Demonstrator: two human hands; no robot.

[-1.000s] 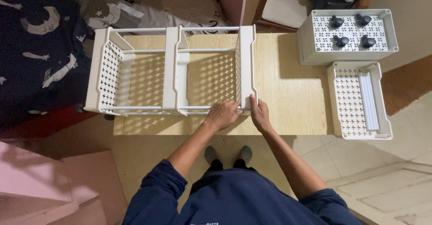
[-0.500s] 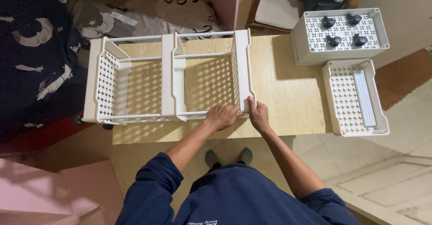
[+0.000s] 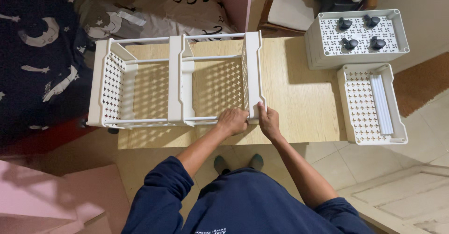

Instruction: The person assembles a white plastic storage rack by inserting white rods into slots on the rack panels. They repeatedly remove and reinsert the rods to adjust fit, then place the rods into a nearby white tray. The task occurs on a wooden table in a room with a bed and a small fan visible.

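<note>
White plastic rack (image 3: 177, 82) lies on its side across a pale wood-grain table (image 3: 299, 98). Three flat panels pierced with cross-shaped holes, joined by thin round rods; panel edges are smooth with rounded corners. It covers the table's left and middle, its left end overhanging the table edge.

Left hand (image 3: 233, 121) sits curled, knuckles up, over the near rod (image 3: 201, 119) just left of the rightmost panel (image 3: 253, 77); fingers look wrapped round the rod, though the grip itself is hidden under the hand. Right hand (image 3: 269, 121) is half closed on that panel's near corner, thumb on the outer face, fingers bent behind. The two hands are just apart, one on each side of the panel. Dark blue sleeves (image 3: 161, 192).

Right of the table: a white tray (image 3: 356, 35) of the same perforated plastic, bottom up, with four black castors (image 3: 360, 32) standing on it. Below it a second tray (image 3: 372, 104), open side up, holding a bundle of white rods (image 3: 382, 104). Pale tiled floor (image 3: 421, 136). Left: dark fabric (image 3: 37, 61) printed with moons and stars.

Against half a second ago: both hands are in the same place on the rack, and the rack lies as before on the table. The view has shifted slightly.
</note>
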